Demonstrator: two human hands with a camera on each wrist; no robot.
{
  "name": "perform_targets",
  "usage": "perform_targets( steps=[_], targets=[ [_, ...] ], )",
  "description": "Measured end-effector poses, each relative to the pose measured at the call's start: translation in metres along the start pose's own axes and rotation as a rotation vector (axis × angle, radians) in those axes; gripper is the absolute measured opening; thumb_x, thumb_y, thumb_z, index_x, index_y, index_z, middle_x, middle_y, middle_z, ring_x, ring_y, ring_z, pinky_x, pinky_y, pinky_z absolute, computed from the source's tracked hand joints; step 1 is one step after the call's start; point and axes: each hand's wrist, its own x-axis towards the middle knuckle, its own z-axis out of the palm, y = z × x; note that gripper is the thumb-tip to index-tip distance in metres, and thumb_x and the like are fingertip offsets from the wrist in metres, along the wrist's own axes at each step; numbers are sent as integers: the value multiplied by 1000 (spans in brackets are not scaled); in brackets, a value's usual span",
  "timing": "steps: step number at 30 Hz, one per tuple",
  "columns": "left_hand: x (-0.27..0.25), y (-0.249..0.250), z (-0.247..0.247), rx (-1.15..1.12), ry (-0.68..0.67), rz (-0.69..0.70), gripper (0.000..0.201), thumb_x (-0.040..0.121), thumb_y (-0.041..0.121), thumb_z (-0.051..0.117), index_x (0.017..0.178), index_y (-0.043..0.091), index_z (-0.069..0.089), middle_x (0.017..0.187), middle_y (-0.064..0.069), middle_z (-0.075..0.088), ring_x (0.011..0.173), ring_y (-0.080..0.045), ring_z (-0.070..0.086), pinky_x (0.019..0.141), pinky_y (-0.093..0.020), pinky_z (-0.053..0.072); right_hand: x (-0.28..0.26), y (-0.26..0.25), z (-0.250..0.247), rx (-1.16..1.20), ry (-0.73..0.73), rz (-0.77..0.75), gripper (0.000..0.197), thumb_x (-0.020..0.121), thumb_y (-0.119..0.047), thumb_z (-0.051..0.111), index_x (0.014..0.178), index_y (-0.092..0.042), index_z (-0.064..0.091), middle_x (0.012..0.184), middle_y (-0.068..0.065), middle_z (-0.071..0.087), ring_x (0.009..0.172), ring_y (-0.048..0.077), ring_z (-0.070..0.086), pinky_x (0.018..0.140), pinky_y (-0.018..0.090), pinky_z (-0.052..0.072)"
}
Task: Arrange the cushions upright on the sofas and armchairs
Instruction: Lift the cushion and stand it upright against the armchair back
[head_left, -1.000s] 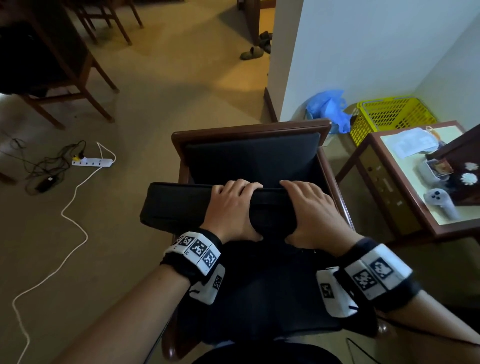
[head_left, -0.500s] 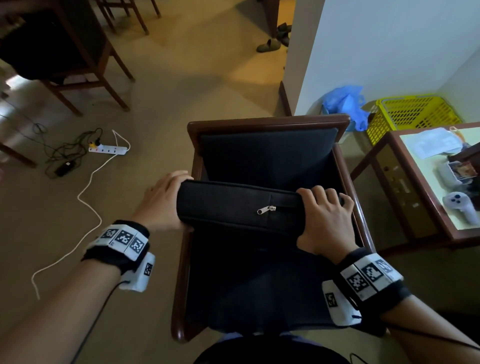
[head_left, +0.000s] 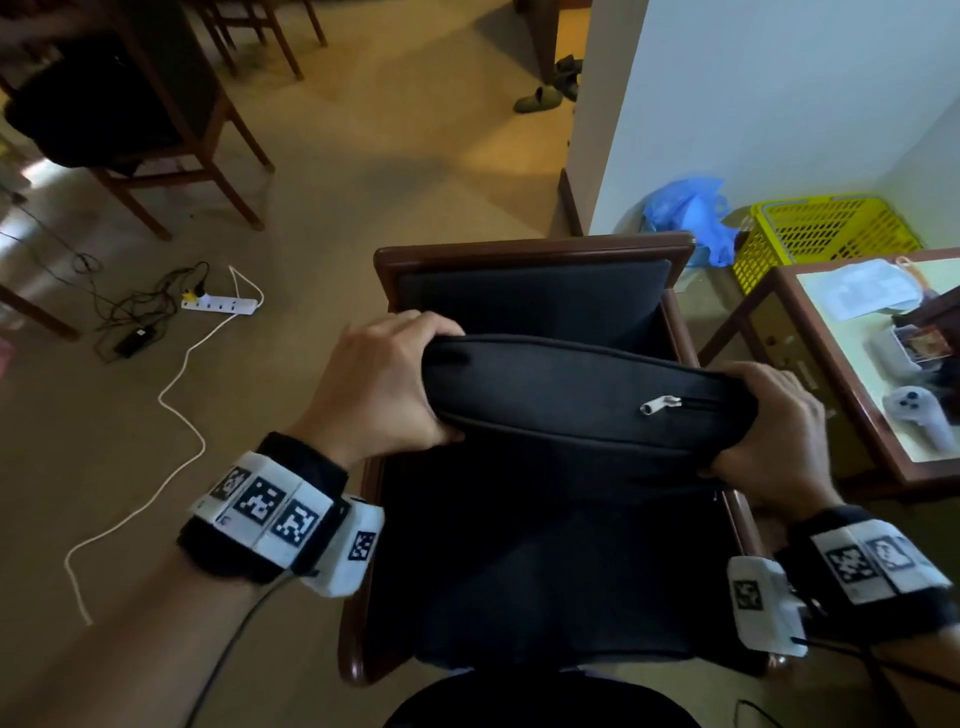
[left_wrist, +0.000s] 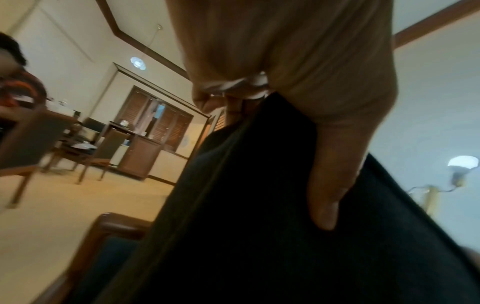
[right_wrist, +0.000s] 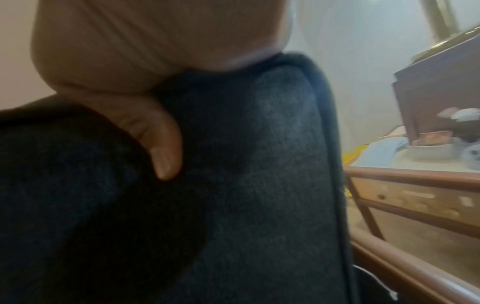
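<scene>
A black zipped cushion (head_left: 571, 395) stands on edge over the seat of a wooden armchair (head_left: 530, 254), its zipper side facing up. My left hand (head_left: 384, 384) grips its left end, fingers curled over the top and thumb underneath. My right hand (head_left: 769, 431) grips its right end the same way. The left wrist view shows my thumb (left_wrist: 330, 197) pressed into the dark cushion (left_wrist: 259, 226). In the right wrist view my thumb (right_wrist: 161, 148) digs into the cushion's (right_wrist: 246, 185) face. The armchair's black back pad (head_left: 530, 301) stands behind the cushion.
A side table (head_left: 883, 467) with a white controller (head_left: 919, 415) stands right of the armchair. A yellow basket (head_left: 821, 234) and blue bag (head_left: 685, 213) sit by the wall. A power strip (head_left: 218, 304) with cables lies on the carpet at left. Wooden chairs (head_left: 156, 130) stand far left.
My hands slid from the cushion's middle out to its two ends. The cushion shifted right, centred over the seat and rose toward me, zipper now on top.
</scene>
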Motion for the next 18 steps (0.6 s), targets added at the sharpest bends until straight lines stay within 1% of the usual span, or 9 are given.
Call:
perform_targets(
  steps=[2, 4, 6, 8, 10, 11, 14, 16, 18],
  targets=[
    [10, 27, 7, -27, 16, 48, 72, 48, 49, 78, 113, 21, 67, 105, 3, 70, 95, -23, 67, 83, -42, 52, 1, 25, -5, 35, 20, 69, 80, 35, -3, 81, 113, -8, 66, 105, 14, 67, 101, 38, 57, 90, 41, 43],
    [20, 49, 25, -20, -4, 73, 70, 47, 49, 78, 110, 22, 68, 100, 3, 69, 93, -24, 66, 81, -43, 51, -3, 50, 2, 69, 14, 119, 78, 44, -7, 70, 122, -8, 62, 117, 15, 63, 114, 40, 52, 100, 41, 38],
    [29, 63, 48, -30, -23, 57, 70, 44, 47, 78, 108, 21, 69, 96, 2, 68, 90, -27, 65, 78, -46, 52, -8, 68, 16, 91, -27, 158, 86, 48, -5, 60, 134, -9, 57, 134, 17, 56, 129, 43, 45, 112, 53, 32],
    [35, 66, 63, -58, -14, 23, 75, 42, 49, 77, 110, 21, 69, 95, 1, 65, 90, -28, 61, 78, -46, 52, -12, 72, 25, 74, -87, 259, 95, 54, 5, 65, 145, -18, 48, 150, 13, 43, 144, 43, 28, 114, 64, 25],
    [39, 66, 73, -93, 12, -3, 87, 39, 52, 80, 119, 22, 66, 100, 0, 62, 95, -27, 55, 82, -48, 52, -9, 67, 22, 106, -123, 319, 99, 58, 10, 65, 148, -25, 44, 157, 10, 35, 149, 41, 17, 117, 63, 18],
    [39, 66, 77, -127, 24, -21, 94, 39, 54, 81, 125, 22, 63, 105, 0, 60, 99, -27, 52, 87, -48, 50, -7, 60, 19, 180, -140, 319, 96, 59, 5, 62, 146, -29, 44, 158, 7, 35, 150, 39, 16, 119, 62, 15],
    [37, 70, 94, -386, 43, -88, 111, 46, 53, 83, 144, 20, 44, 128, 0, 51, 120, -24, 43, 107, -47, 38, 3, 21, 8, 376, -208, 147, 97, 52, -12, 54, 141, -45, 36, 158, -6, 32, 152, 32, 14, 118, 65, 13],
    [34, 71, 107, -590, 52, -66, 113, 55, 49, 82, 151, 19, 30, 143, 0, 44, 134, -22, 38, 116, -49, 31, 9, -11, 8, 276, -348, 3, 105, 53, -19, 59, 147, -47, 22, 163, -7, 20, 153, 31, 7, 117, 66, 11],
    [30, 63, 115, -688, 24, -35, 114, 59, 45, 81, 152, 16, 21, 154, -5, 33, 142, -22, 32, 121, -44, 25, 16, -37, 12, 105, -448, -48, 117, 57, -22, 69, 154, -44, 8, 166, -7, 7, 153, 33, -2, 116, 66, 5]
  ],
)
